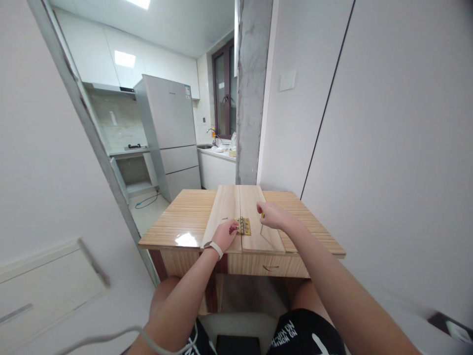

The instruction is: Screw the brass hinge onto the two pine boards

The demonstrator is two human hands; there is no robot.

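Two pale wooden boards lie side by side on the table, a left board and a right board. A brass hinge spans the seam between them. My left hand rests on the left board with its fingers pinched at the hinge's left leaf; what they hold, if anything, is too small to make out. Over the right board, my right hand is closed round a screwdriver. Its yellow handle is mostly hidden in the fist, and its thin shaft points down, apart from the hinge. A small screw lies on the left board.
The striped wooden table has a drawer front facing my knees. A white wall panel stands close on the right. Beyond the doorway are a grey fridge and a kitchen counter. A pale cable crosses near my left forearm.
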